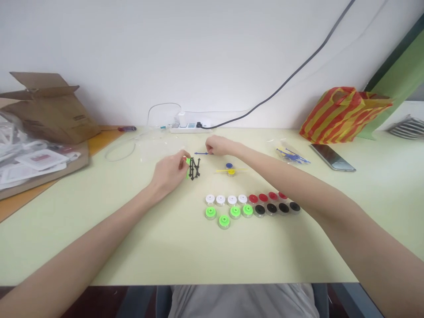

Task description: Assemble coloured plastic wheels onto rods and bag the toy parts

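Note:
Beyond the rows of round pieces, my right hand (219,145) is closed on one end of a thin blue stick (200,153) with an arrow-shaped tip, close to the table. My left hand (170,171) rests left of a cluster of black sticks (194,168) with similar tips. Its fingers are pinched over green and red pieces, partly hidden behind the fingertips; what they hold I cannot make out. A blue round piece (229,166) and a yellow one (231,172) sit below my right wrist, with a yellow stick (221,171) across them.
Nearer me are rows of white (220,200), red (263,197), green (224,221) and black (271,209) round pieces. Behind stands a power strip (191,129). To the right are a bag of sticks (291,155), a phone (333,157) and a striped bag (341,115); a cardboard box (62,115) stands left.

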Demonstrator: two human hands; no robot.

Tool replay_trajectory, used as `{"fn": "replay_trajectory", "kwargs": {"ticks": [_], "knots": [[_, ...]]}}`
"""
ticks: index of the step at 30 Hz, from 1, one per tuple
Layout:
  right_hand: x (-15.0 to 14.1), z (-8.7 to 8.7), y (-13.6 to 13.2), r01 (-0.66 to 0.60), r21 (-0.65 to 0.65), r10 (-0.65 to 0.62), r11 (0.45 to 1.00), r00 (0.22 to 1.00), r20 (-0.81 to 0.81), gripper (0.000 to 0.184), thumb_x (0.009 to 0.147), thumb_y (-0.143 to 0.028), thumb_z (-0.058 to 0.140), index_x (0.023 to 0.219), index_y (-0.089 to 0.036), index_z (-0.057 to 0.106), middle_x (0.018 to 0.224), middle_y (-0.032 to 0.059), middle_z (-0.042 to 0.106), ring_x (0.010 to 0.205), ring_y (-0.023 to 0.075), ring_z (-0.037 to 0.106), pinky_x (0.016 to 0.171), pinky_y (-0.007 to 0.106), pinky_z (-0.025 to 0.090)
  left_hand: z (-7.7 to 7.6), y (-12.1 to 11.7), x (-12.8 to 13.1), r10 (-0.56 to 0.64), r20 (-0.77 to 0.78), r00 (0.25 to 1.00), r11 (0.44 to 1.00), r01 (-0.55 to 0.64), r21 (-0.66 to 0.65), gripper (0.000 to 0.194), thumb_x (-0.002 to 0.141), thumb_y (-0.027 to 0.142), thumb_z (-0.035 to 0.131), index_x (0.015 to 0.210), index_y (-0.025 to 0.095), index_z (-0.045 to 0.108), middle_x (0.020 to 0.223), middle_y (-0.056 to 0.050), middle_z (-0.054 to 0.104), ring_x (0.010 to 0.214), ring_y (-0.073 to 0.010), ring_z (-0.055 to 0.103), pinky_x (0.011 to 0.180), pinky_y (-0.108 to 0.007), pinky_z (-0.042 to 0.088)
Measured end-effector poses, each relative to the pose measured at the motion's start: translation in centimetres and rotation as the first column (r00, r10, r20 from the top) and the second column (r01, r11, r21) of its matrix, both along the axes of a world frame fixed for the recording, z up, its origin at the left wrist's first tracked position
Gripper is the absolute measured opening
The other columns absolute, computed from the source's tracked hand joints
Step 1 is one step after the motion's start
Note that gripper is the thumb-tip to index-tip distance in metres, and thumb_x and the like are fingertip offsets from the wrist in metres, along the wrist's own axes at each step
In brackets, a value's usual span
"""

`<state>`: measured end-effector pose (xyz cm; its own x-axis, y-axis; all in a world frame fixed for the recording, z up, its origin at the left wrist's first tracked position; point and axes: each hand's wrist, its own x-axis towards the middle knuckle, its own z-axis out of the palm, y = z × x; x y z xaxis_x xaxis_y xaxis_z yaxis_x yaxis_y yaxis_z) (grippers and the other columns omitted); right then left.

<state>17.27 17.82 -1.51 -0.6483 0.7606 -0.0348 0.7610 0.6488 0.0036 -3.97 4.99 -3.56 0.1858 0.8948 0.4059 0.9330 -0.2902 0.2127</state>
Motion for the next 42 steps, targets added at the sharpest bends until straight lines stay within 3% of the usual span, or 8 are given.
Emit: {"fn": "replay_trajectory", "kwargs": {"ticks": [5,9,14,19,23,32,38,42], "knots": [[1.1,0.0,-0.9,0.015,-0.021,-0.012,1.000,0.994,0.113,0.028,0.092,-0.010,0.061,0.118,-0.011,0.069,0.127,0.0199,0.072,0.107,0.0276,0.071,0.073,0.029,0.048,0.4,0.1,0.3,-0.011,0.050,0.999,1.000,0.012,-0.006,0.029,0.093,0.026,0.047,0.111,0.023,0.068,0.073,-0.002,0.067,0.070,-0.0230,0.064,0.067,-0.033,0.040],[2.8,0.1,-1.1,0.023,-0.015,-0.021,1.000,0.988,0.152,0.030,0.092,-0.009,0.061,0.121,-0.013,0.065,0.128,0.0195,0.070,0.108,0.0272,0.070,0.076,0.030,0.050,1.5,0.7,1.2,-0.163,0.095,0.982,0.986,0.166,-0.028,0.030,0.092,0.023,0.046,0.113,0.022,0.067,0.076,0.000,0.068,0.069,-0.0204,0.062,0.071,-0.032,0.045],[5.1,0.2,-1.2,0.019,0.015,-0.021,1.000,0.989,0.149,0.028,0.096,-0.012,0.059,0.124,-0.013,0.062,0.126,0.0184,0.070,0.105,0.0259,0.071,0.077,0.030,0.051,2.8,3.7,4.7,-0.354,-0.138,0.925,0.935,0.349,-0.061,0.036,0.092,0.019,0.046,0.122,0.022,0.065,0.113,-0.007,0.073,0.099,-0.0239,0.069,0.084,-0.033,0.049],[7.0,-0.4,-1.8,-0.014,0.066,0.004,0.998,0.990,0.142,0.024,0.101,-0.014,0.052,0.123,-0.014,0.061,0.125,0.0179,0.071,0.106,0.0261,0.071,0.079,0.031,0.050,3.2,8.0,7.9,-0.363,-0.284,0.888,0.924,0.303,-0.235,0.046,0.093,0.027,0.053,0.136,0.017,0.061,0.139,-0.015,0.062,0.127,-0.0299,0.061,0.101,-0.036,0.047],[8.2,-1.0,-1.9,-0.050,0.103,0.036,0.993,0.990,0.138,0.027,0.099,-0.011,0.051,0.125,-0.014,0.059,0.125,0.0185,0.070,0.106,0.0286,0.071,0.079,0.033,0.048,3.3,10.4,8.9,-0.416,-0.295,0.860,0.880,0.300,-0.368,0.040,0.087,0.034,0.062,0.123,0.019,0.071,0.122,-0.011,0.070,0.107,-0.0280,0.068,0.091,-0.033,0.049],[9.5,-1.9,-2.0,-0.067,0.096,0.067,0.993,0.998,0.001,0.026,0.096,-0.012,0.054,0.122,-0.013,0.060,0.120,0.0174,0.071,0.098,0.0271,0.069,0.075,0.032,0.045,2.3,11.1,10.0,-0.424,-0.289,0.858,0.886,0.328,-0.327,0.016,0.087,0.027,0.056,0.092,0.021,0.070,0.091,-0.009,0.073,0.084,-0.0253,0.066,0.070,-0.032,0.043],[10.7,-1.9,-0.9,-0.096,-0.139,0.041,0.986,0.934,-0.355,0.011,0.094,-0.014,0.060,0.102,-0.014,0.067,0.097,0.0090,0.073,0.082,0.0182,0.063,0.072,0.026,0.044,3.7,11.0,9.2,-0.484,-0.226,0.845,0.851,0.394,-0.347,0.013,0.079,0.025,0.059,0.086,0.021,0.068,0.088,-0.007,0.074,0.078,-0.0235,0.065,0.066,-0.032,0.044],[11.2,-1.3,-1.1,-0.196,-0.370,-0.046,0.908,0.832,-0.552,0.010,0.096,-0.022,0.063,0.093,-0.013,0.067,0.083,0.0053,0.071,0.072,0.0143,0.061,0.070,0.025,0.048,5.0,11.6,8.5,-0.569,-0.096,0.816,0.769,0.488,-0.412,0.012,0.076,0.031,0.064,0.080,0.021,0.068,0.081,-0.006,0.073,0.073,-0.0217,0.065,0.065,-0.032,0.046]]}}
